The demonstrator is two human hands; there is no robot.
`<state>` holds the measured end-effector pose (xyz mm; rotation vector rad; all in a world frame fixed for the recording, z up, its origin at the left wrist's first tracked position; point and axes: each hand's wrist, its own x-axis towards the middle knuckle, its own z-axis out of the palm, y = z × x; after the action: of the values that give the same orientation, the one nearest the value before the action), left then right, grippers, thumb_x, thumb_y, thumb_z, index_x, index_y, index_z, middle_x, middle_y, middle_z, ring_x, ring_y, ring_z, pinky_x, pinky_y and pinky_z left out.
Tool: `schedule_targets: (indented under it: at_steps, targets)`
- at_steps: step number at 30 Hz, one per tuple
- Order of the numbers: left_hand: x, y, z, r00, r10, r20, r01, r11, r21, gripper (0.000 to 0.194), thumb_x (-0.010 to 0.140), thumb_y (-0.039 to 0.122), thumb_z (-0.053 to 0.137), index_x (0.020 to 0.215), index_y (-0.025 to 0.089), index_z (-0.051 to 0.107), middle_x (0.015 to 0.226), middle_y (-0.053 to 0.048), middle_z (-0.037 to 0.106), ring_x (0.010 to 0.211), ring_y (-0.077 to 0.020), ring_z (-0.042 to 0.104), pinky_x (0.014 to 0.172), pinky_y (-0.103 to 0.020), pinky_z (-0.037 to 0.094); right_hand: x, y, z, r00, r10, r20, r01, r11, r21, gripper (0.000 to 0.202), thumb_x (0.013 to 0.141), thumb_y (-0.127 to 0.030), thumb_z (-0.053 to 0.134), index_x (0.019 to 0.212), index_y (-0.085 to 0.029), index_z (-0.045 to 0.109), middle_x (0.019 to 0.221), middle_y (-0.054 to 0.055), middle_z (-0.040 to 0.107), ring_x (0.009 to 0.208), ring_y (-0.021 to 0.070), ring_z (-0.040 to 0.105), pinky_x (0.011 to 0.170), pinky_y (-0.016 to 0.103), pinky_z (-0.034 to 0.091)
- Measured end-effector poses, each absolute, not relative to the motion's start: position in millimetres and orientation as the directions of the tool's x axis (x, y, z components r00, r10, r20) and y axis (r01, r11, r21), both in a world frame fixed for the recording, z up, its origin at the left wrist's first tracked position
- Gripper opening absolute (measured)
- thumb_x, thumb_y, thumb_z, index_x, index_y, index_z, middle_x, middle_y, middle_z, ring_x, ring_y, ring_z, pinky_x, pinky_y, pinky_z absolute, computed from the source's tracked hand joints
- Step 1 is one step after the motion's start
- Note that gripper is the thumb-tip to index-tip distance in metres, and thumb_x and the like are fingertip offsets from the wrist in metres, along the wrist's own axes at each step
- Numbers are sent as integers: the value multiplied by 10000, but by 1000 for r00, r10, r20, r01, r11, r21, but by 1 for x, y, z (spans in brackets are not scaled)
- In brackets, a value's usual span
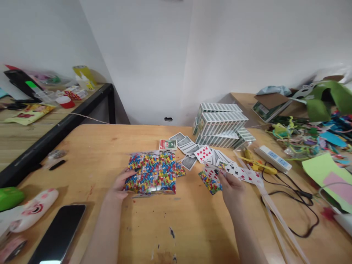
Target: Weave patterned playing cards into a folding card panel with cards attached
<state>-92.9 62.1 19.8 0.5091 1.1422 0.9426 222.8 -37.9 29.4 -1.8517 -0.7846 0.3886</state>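
Note:
A panel with a busy red, blue and yellow pattern (pixel 154 172) is gripped at its left edge by my left hand (pixel 123 179), fingers closed on it. To the right, my right hand (pixel 229 183) pinches a playing card (pixel 211 173) above a small patterned piece (pixel 210 182). Loose playing cards (pixel 189 148) lie spread face down behind my hands, with a seven or similar heart card (pixel 204 153) face up among them. More face-up cards (pixel 235 169) lie beside my right hand. A red and green card box (pixel 168 144) stands behind the panel.
Striped card boxes (pixel 222 123) are stacked at the back. On the right are a yellow glue gun (pixel 260 165), a power strip (pixel 275 158), black cables and clear sticks. A phone (pixel 59 233) and a white plush item (pixel 37 211) lie at the left.

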Motion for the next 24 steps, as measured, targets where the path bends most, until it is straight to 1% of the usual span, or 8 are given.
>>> schedule_targets:
  at_steps: [4,7,9,11,15,18,21,24]
  targets:
    - [-99,64,21,79,793,-605,-420,576,701,318,561,99,623,866,183,659,685,-33,701,832,-285,643,733,-389,526,221,-40,19,580,813,36,272,-152,-950,310,620,-428,632,780,-169,693,794,74,696,741,227,612,645,302,459]
    - [-97,65,22,71,784,-617,-452,577,680,377,577,103,597,949,160,630,692,-43,706,705,-265,665,670,-390,544,219,-43,20,496,868,7,329,-180,-927,277,672,-434,580,631,-167,642,607,28,639,584,173,557,535,263,417]
    - [-93,64,22,87,785,-614,-445,582,681,427,573,93,596,995,152,615,680,-47,707,638,-258,666,634,-384,550,217,-44,24,484,875,2,366,-200,-909,324,716,-429,530,517,-173,536,462,-24,505,464,121,447,443,230,329]
    - [-89,64,22,128,780,-612,-415,603,681,454,567,78,600,1016,147,611,656,-51,704,608,-257,665,611,-372,551,216,-45,27,498,867,-2,347,-201,-916,348,731,-431,507,494,-179,466,426,-47,416,430,100,376,414,221,276]
    - [-83,62,23,180,786,-591,-360,612,704,410,569,76,628,973,146,633,658,-61,704,647,-258,668,607,-333,547,214,-43,28,560,825,-73,199,-220,-955,308,693,-454,551,589,-165,547,486,-19,516,465,125,451,426,229,322]
    - [-81,62,22,191,794,-578,-339,605,720,375,566,70,642,933,146,636,689,-66,708,663,-261,669,602,-334,545,212,-42,26,545,824,-157,104,-252,-962,268,649,-409,619,705,-148,598,579,13,602,519,162,531,452,247,377]
    - [-81,62,20,181,792,-582,-315,608,729,326,558,45,638,872,133,628,699,-69,709,647,-257,670,617,-346,546,212,-42,26,576,795,-188,-7,-225,-974,265,633,-367,644,780,-156,579,605,9,622,515,164,562,438,244,400]
    - [-79,61,21,178,789,-588,-291,613,735,317,557,36,627,861,123,608,694,-70,710,635,-253,670,611,-343,549,215,-39,29,613,767,-190,-109,-156,-982,238,654,-380,626,765,-180,561,639,20,653,564,183,612,455,251,451]
